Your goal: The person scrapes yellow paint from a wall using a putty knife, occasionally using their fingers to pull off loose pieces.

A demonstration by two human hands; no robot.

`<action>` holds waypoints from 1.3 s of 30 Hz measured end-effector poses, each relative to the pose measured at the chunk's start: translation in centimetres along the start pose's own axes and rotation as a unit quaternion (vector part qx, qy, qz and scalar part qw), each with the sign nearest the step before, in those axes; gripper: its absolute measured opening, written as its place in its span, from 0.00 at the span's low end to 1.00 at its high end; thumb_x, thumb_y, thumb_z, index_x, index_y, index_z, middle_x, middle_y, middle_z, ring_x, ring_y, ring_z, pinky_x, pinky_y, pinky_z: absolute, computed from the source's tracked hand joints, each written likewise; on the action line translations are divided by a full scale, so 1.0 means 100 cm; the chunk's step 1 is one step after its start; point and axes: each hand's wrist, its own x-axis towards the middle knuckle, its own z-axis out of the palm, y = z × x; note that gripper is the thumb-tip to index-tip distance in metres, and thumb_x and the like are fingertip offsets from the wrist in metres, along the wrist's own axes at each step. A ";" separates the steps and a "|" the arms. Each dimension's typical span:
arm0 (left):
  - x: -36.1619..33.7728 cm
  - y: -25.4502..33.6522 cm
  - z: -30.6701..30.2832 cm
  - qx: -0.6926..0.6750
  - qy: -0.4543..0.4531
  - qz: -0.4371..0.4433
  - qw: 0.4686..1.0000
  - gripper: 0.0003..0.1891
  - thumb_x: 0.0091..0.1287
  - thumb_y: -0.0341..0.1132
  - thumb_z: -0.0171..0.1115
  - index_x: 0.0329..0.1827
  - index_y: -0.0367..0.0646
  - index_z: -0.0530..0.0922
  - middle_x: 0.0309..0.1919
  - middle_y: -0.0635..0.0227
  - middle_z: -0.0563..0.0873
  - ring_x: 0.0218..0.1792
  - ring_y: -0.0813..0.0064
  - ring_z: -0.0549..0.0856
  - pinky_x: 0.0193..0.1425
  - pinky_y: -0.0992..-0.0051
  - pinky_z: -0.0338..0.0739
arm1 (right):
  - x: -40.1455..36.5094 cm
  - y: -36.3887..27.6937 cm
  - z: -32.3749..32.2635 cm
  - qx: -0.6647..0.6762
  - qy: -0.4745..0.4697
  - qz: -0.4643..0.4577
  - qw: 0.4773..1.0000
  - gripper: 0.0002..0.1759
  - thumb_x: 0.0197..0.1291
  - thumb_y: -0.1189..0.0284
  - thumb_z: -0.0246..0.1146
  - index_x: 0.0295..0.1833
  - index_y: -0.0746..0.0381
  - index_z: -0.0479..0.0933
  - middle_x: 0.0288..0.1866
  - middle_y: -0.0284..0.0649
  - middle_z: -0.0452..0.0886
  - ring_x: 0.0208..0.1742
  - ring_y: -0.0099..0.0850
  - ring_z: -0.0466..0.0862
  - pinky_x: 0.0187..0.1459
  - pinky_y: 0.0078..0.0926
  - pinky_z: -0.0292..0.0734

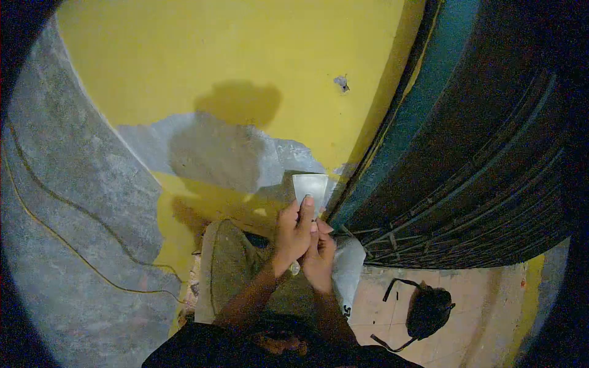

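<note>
A putty knife (311, 186) with a wide, pale metal blade points up towards the wall in front of me. My left hand (294, 232) is closed on it, the thumb lying flat along the blade. Just below and to the right, my right hand (318, 253) has its fingers closed around the lower end, where the handle is mostly hidden. The blade stands in front of a yellow wall (239, 55), near a bare grey patch (211, 150) with ragged paint edges.
Dark metal bars (466, 178) and a teal frame (423, 116) rise on the right. A black backpack (429, 311) lies on the tiled floor (380, 294). Beside my right hand is a whitish sack (350, 270). A cable (76, 253) crosses the grey surface at left.
</note>
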 end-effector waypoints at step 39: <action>0.004 -0.016 -0.008 -0.041 -0.010 -0.023 0.999 0.21 0.77 0.46 0.52 0.35 0.34 0.77 0.21 0.61 0.85 0.23 0.72 0.87 0.26 0.74 0.79 | -0.002 -0.011 0.019 0.016 0.052 -0.026 0.998 0.16 0.75 0.65 0.52 0.44 0.67 0.77 0.37 0.38 0.80 0.41 0.26 0.75 0.49 0.26 0.73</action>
